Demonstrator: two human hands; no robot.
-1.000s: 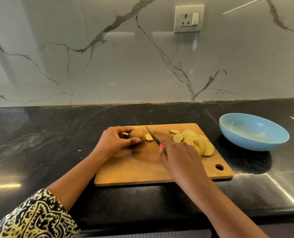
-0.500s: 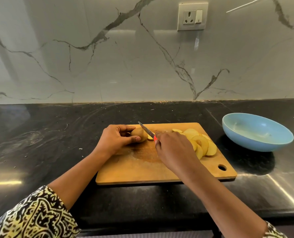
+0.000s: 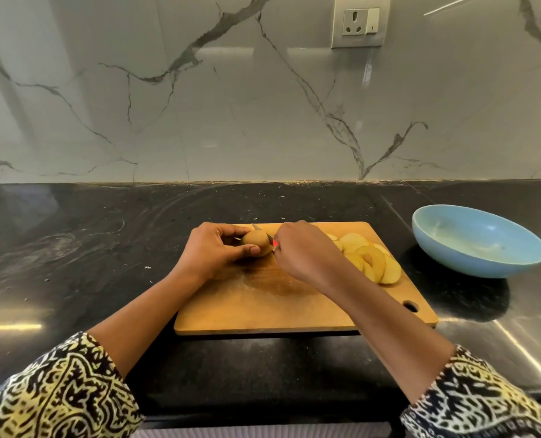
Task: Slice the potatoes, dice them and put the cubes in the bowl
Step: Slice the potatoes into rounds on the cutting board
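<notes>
Slicing step, frame centre: my left hand [image 3: 213,248] grips the potato [image 3: 257,243], right hand [image 3: 307,252] grips the knife [image 3: 274,243]; next I'd press straight down.

Bright, soft light glares off the black countertop [image 3: 73,263]; frame edges bow outward.

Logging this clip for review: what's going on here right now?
A person is slicing a small brown-skinned potato on a rectangular wooden cutting board. The left hand grips the potato; the right hand holds a small red-handled knife against its cut end. A pile of round pale-yellow potato slices lies on the board's right side. The light blue bowl on the black countertop holds no cubes yet.
</notes>
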